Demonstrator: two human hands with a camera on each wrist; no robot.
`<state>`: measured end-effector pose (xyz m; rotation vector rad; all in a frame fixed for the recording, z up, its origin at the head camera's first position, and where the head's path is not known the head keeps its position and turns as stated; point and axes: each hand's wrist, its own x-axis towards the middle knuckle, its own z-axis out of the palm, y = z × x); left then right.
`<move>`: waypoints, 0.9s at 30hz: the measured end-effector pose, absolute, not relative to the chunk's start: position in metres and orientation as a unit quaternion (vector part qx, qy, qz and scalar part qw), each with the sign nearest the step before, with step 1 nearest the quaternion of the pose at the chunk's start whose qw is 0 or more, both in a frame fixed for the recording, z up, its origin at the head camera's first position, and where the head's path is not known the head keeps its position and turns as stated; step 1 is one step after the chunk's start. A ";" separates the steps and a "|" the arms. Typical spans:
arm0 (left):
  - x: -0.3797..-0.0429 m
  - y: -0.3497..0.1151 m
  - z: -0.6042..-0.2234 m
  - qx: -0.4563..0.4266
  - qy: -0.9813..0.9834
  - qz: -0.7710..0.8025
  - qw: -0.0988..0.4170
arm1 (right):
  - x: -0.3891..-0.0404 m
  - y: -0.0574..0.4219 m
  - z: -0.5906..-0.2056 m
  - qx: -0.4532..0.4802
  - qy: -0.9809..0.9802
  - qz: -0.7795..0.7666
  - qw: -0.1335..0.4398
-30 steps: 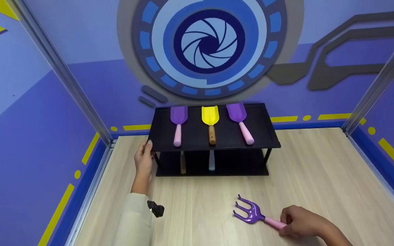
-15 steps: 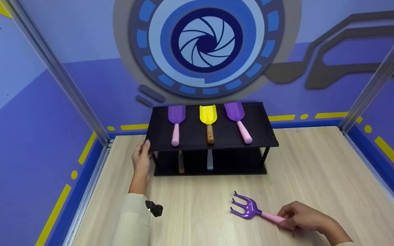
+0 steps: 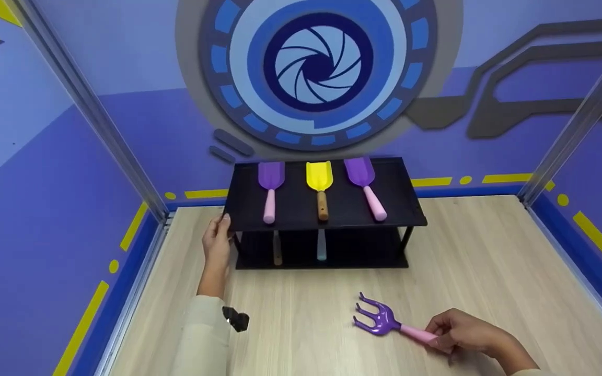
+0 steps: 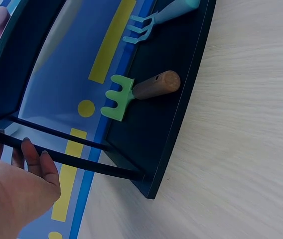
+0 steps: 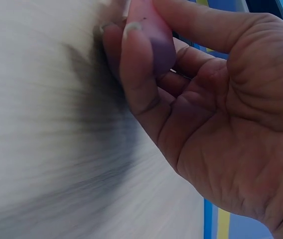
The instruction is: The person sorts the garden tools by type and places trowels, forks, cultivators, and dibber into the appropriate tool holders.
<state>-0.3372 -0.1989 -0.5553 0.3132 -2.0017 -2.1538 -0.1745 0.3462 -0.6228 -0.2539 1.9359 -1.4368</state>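
Note:
My left hand (image 3: pixel 216 244) holds the left end of a black two-tier rack (image 3: pixel 296 209), its fingers curled round a post (image 4: pixel 89 163) in the left wrist view. At the front right, my right hand (image 3: pixel 471 334) pinches the pink handle of a purple hand fork (image 3: pixel 383 319), whose tines point left toward the rack. In the right wrist view, the handle's end (image 5: pixel 161 52) lies between thumb and fingers, close over the table. On the rack's top tier lie a purple scoop (image 3: pixel 271 175), a yellow scoop (image 3: pixel 320 176) and another purple scoop (image 3: pixel 359 171), handles facing me.
On the lower tier lie a green hand fork (image 4: pixel 119 97) with a brown handle and a blue hand fork (image 4: pixel 146 27). The rack stands on a wooden table (image 3: pixel 290 334) near the blue back wall (image 3: pixel 144 125). Side walls (image 3: pixel 24 240) close off the table.
My right hand has shifted slightly forward with the purple hand fork, then stayed nearly still. My left hand keeps its hold on the rack. The head view has shifted a little.

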 end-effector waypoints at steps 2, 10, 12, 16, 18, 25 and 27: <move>-0.337 -0.199 -0.556 0.108 -0.671 -0.728 0.092 | -0.175 0.347 -0.624 -0.097 0.743 -0.559 0.355; -0.339 -0.199 -0.553 0.114 -0.665 -0.732 0.091 | -0.178 0.352 -0.624 -0.098 0.718 -0.577 0.376; -0.340 -0.198 -0.555 0.113 -0.666 -0.731 0.099 | -0.179 0.353 -0.624 -0.096 0.708 -0.584 0.385; -0.340 -0.196 -0.556 0.110 -0.663 -0.734 0.099 | -0.178 0.356 -0.624 -0.094 0.690 -0.596 0.400; -0.340 -0.196 -0.555 0.111 -0.660 -0.737 0.097 | -0.178 0.357 -0.624 -0.095 0.686 -0.597 0.406; -0.338 -0.198 -0.555 0.115 -0.660 -0.738 0.089 | -0.179 0.356 -0.624 -0.090 0.695 -0.589 0.402; -0.337 -0.200 -0.555 0.115 -0.661 -0.736 0.087 | -0.179 0.356 -0.624 -0.088 0.701 -0.585 0.398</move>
